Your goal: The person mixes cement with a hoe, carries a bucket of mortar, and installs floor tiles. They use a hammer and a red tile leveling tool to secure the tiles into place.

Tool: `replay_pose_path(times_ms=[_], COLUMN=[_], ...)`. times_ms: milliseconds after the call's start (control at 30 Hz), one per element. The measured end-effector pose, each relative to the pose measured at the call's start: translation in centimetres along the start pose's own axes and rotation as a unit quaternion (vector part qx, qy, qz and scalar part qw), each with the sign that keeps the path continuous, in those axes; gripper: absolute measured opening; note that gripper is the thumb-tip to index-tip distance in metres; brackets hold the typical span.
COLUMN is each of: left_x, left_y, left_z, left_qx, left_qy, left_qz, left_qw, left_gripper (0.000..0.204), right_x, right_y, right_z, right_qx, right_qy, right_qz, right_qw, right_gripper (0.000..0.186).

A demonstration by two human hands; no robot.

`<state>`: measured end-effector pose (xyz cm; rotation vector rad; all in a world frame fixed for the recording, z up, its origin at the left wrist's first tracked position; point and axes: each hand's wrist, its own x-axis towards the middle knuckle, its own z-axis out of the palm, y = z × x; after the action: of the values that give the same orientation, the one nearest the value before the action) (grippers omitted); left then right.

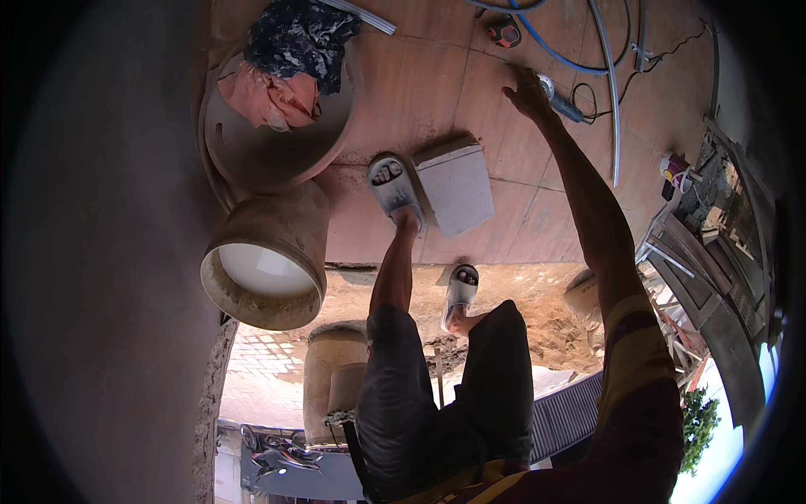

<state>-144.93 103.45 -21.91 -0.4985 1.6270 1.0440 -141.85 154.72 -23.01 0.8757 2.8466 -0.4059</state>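
Observation:
My right hand (531, 97) reaches out over the tiled floor with fingers apart, beside the head of an angle grinder (564, 104); whether it touches the tool is unclear. The grinder has a blue-grey body, a metal head and a black cord. A pale block (453, 189) lies on the tiles beside my sandalled foot (390, 181). Above the hand lies an orange-and-black tape measure (504, 32). My left hand is out of view.
A stained bucket of whitish liquid (260, 273) stands at left, against a large tub (227, 147) holding dark and pink cloths (285, 59). Blue hose (558, 60) and metal strips (611, 126) lie at upper right. Wooden scraps (697, 252) are piled along the right edge.

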Motion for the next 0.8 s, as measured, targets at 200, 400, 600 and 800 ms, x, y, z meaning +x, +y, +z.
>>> replay_pose_path(times_ms=[200,400,600,800], left_x=[9.2,11.4,-7.0,-43.5], left_y=[-2.5,-1.7,-9.1,-25.5], left_z=[2.1,8.5,5.9,12.6], left_qx=[-0.016,-0.045,-0.03,-0.156], left_qy=[0.049,0.05,0.159,0.278], left_qz=[-0.011,0.038,0.06,-0.074], left_qw=[0.999,0.997,0.985,0.945], left_gripper=[0.046,0.046,0.046,0.046], right_x=[13.4,17.8,-0.3,-23.5], right_y=[4.1,12.5,-6.3,-18.2], right_z=[6.4,7.8,5.2,-13.7], right_qx=[0.171,-0.093,0.165,0.279], right_qy=[-0.018,-0.023,-0.195,-0.377], right_qz=[-0.051,-0.178,-0.055,-0.085], right_qw=[0.984,0.979,0.965,0.879], right_gripper=[0.064,0.064,0.058,0.046])
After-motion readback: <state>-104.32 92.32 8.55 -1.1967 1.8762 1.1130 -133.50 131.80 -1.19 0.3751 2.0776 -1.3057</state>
